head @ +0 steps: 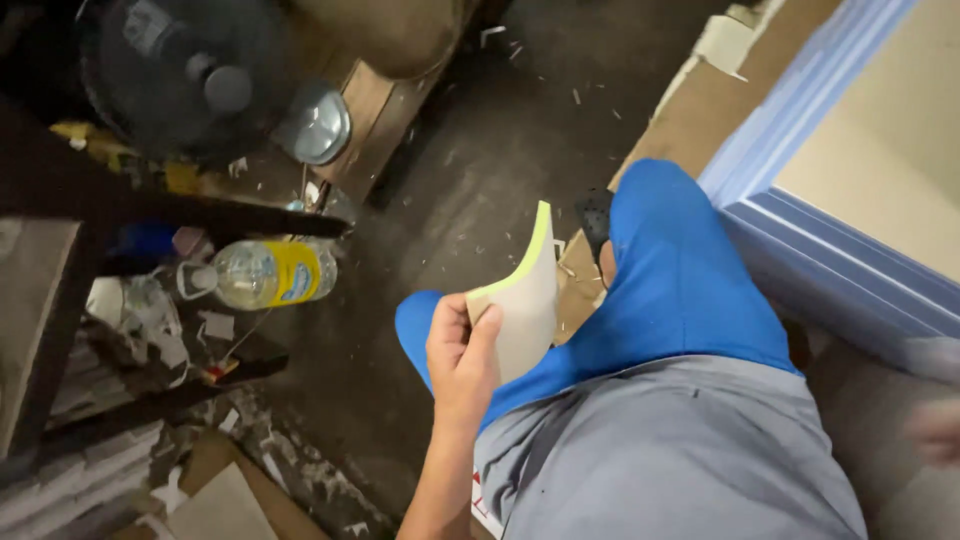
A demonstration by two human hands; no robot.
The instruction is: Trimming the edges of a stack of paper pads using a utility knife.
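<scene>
My left hand (458,352) grips the lower corner of a pale, flat stack of sheets (525,305) with a bright yellow-green edge, held upright over my knees. The thumb presses on its near face and the fingers wrap behind. My legs are in blue trousers (680,280) and a grey shirt (680,450) covers my torso. My right hand (938,430) is a blur at the right edge of the view, away from the stack; what its fingers are doing does not show.
A clear plastic bottle with a yellow label (265,272) lies on a dark wooden rack (150,205) at left. A black fan (185,75) and a round metal lid (318,125) sit behind. The dark floor (470,150) carries paper scraps, with cardboard (700,110) beside a blue-trimmed wall (800,110).
</scene>
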